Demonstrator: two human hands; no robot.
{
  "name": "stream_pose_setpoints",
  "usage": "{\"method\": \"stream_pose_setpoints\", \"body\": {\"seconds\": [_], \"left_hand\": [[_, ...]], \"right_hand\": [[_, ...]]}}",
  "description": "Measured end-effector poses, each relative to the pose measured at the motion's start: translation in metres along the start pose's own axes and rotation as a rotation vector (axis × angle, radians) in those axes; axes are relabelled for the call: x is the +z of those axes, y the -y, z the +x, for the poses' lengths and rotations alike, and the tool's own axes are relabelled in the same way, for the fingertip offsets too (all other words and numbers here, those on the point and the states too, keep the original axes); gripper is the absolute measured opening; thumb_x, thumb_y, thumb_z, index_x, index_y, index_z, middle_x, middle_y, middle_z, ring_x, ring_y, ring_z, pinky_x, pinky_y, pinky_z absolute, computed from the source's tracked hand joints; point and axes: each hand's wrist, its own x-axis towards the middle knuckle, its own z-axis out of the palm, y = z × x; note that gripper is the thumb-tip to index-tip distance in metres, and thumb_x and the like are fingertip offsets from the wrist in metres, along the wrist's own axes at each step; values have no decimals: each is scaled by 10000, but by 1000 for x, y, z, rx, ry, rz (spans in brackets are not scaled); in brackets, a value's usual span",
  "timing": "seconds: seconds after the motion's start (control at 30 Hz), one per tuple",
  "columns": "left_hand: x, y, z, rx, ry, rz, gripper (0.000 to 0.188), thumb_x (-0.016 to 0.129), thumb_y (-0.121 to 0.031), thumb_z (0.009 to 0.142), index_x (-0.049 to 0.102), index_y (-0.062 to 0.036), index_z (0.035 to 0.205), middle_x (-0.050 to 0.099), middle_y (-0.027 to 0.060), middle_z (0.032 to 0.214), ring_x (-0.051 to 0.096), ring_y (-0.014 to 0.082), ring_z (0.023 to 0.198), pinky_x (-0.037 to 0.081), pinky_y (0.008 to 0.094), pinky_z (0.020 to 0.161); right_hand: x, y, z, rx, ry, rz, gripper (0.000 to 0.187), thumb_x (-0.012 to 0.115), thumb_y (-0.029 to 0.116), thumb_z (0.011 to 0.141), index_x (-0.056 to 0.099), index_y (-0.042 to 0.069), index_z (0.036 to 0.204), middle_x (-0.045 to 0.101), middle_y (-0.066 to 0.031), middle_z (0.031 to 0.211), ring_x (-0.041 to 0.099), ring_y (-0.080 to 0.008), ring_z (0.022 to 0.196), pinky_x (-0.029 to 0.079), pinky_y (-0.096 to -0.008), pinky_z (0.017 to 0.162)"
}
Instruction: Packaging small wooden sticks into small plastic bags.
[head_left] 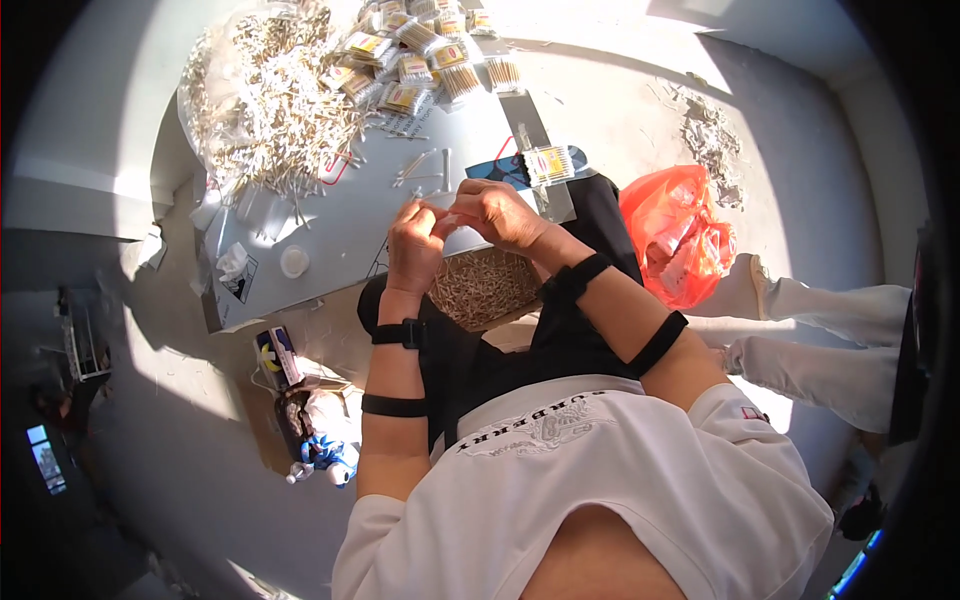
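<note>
Sunlit pale concrete floor point(560, 80) around a low work surface, strong shadows at left. Work surface: smooth grey-white board point(340, 275), printed with red outlined marks, a black graphic and small dark lettering, not copied. Far left on it, a loose, tangled heap of white-tipped cotton swabs with thin pale sticks point(285, 115). Far middle, a pile of flat clear-plastic swab packets with yellow-and-red labels point(408, 97); label print too small to read. One similar packet, a clear one with a yellow label point(549, 163), lies apart at right.

Both bare hands meet over the near edge of the board. Left hand point(414, 242): thumb and forefinger pinching one side of a small pale piece point(438, 201), its kind unclear. Right hand point(496, 213): thumb and forefinger pressed together on its other side, remaining fingers curled. Just beyond, a white rod with flared ends point(446, 170) and a few loose swabs point(413, 166).

Near left on the board, a round white disc point(294, 262) and crumpled white film point(232, 261). Below the hands, a brown cardboard box point(500, 322) full of sticks. Right, on the floor, a crinkled, translucent red plastic bag point(676, 235).
</note>
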Motion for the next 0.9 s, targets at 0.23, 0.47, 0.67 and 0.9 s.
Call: {"method": "stream_pose_setpoints", "body": {"seconds": [0.23,0.47,0.67,0.9], "left_hand": [[4,-1,-2,7,-124,-91,113,675,66,701,647,19,801,641,140,796,629,309,777,514,372,685],[11,0,-5,-113,-143,-174,152,598,91,697,627,28,832,632,123,792,615,290,787,507,370,688],[4,1,3,-755,-137,-1154,427,665,-91,855,506,33,1231,624,95,1056,620,160,873,498,271,763],[17,-66,39,-350,-93,-661,725,750,-191,809,384,15,1400,500,163,1353,469,244,1254,379,385,1008]], "right_hand": [[-2,1,-1,4,-74,-80,131,655,171,816,653,42,845,589,-115,784,610,-342,721,484,-392,599],[6,-4,-6,47,-168,-16,108,657,139,756,594,52,743,566,-115,718,595,-350,699,474,-400,590],[-4,-2,1,832,-467,1034,116,683,76,857,653,16,763,587,-10,636,532,-111,543,427,-225,524],[4,-1,-10,889,-833,1925,98,596,92,932,551,14,891,590,-51,777,566,-127,652,488,-241,570]]}}
